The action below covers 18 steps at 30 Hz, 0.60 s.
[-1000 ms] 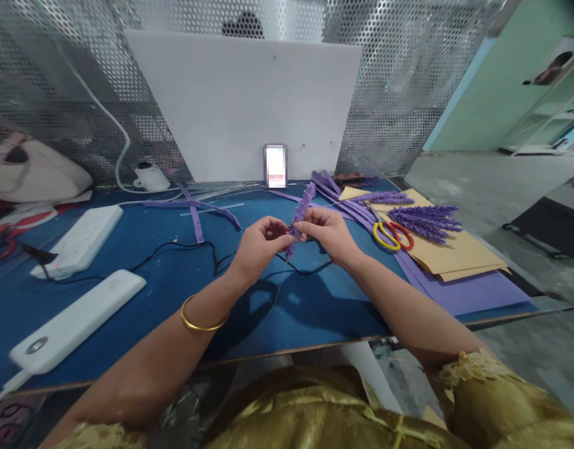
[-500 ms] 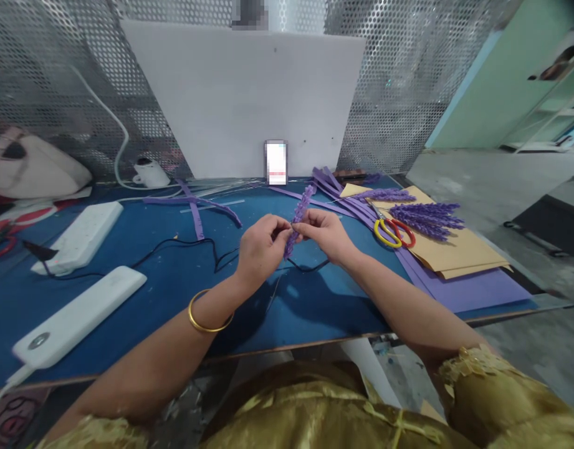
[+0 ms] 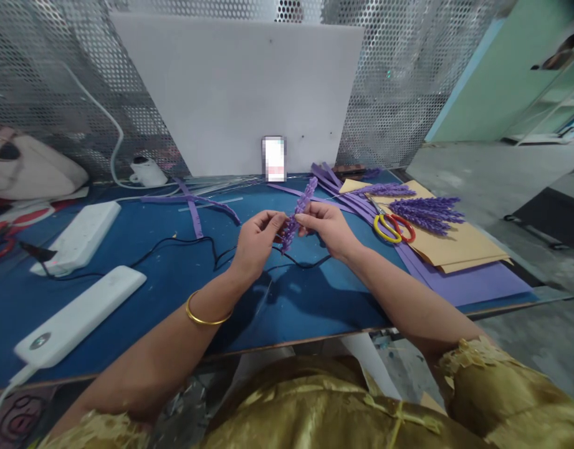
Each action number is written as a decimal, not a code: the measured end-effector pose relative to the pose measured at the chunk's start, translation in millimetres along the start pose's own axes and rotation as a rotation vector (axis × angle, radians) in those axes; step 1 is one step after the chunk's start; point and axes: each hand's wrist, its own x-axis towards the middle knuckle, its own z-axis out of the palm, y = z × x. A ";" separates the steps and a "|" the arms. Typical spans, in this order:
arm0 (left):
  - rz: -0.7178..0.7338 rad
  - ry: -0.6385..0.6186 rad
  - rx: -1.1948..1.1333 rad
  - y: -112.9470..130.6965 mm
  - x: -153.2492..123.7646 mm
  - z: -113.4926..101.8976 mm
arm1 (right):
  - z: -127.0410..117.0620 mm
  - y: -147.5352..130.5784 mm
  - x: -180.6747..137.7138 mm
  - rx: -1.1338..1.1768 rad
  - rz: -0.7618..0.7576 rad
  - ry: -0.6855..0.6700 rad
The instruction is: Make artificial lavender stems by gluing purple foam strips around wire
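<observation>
A purple artificial lavender sprig (image 3: 303, 198) is held up at a slant above the blue table, its tip pointing away from me. My left hand (image 3: 257, 238) pinches it from the left, thumb against the fingers near its lower part. From the other side my right hand (image 3: 328, 226) grips the sprig between thumb and fingers. A thin wire (image 3: 267, 292) runs down below the hands. Finished-looking lavender sprigs (image 3: 427, 215) lie at the right on brown paper (image 3: 468, 254), beside scissors (image 3: 393, 228) with yellow and red handles.
Purple strips (image 3: 191, 209) lie at the back left. A phone (image 3: 274, 159) leans on the white board (image 3: 240, 93). Two white power strips (image 3: 83, 315) and a black cable (image 3: 151, 249) occupy the left. Purple sheets (image 3: 478, 287) sit under the brown paper.
My left hand has slid slightly left and down, its thumb and fingers shifting along the sprig. The right hand stays on it. The whole view has shifted slightly.
</observation>
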 end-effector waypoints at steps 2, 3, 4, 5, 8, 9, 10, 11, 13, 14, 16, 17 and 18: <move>-0.115 -0.099 -0.064 0.3 2.3 -2.8 | -0.7 -0.8 0.5 0.019 -0.009 0.025; -0.175 -0.167 -0.084 0.6 3.5 -4.3 | -1.2 -1.5 0.7 0.023 -0.015 0.029; -0.225 -0.222 -0.104 1.0 4.4 -5.7 | -2.0 -2.4 1.0 0.022 -0.019 0.024; -0.265 -0.261 -0.121 1.7 5.2 -6.9 | -3.1 -3.5 1.4 0.020 -0.021 0.009; -0.322 -0.272 -0.156 4.8 6.1 -8.8 | -7.6 -7.0 2.9 0.020 -0.010 -0.070; -0.332 -0.263 -0.157 5.9 6.2 -9.1 | -9.3 -8.1 3.4 0.023 -0.004 -0.092; -0.340 -0.253 -0.156 6.8 6.2 -9.4 | -10.8 -9.0 3.9 0.024 0.000 -0.107; -0.344 -0.244 -0.155 7.4 6.2 -9.6 | -11.9 -9.8 4.2 0.019 0.000 -0.117; -0.344 -0.236 -0.154 8.0 6.1 -10.0 | -12.6 -11.1 4.1 -0.011 -0.016 -0.121; -0.344 -0.239 -0.154 7.8 6.1 -10.1 | -12.1 -11.5 3.8 -0.031 -0.028 -0.120; -0.339 -0.238 -0.158 6.7 6.0 -10.2 | -9.8 -11.2 2.7 -0.067 -0.051 -0.114; -0.338 -0.233 -0.162 5.8 6.0 -10.1 | -8.2 -10.5 2.0 -0.083 -0.059 -0.108; -0.339 -0.228 -0.164 4.6 6.0 -10.0 | -6.3 -9.5 1.4 -0.095 -0.066 -0.100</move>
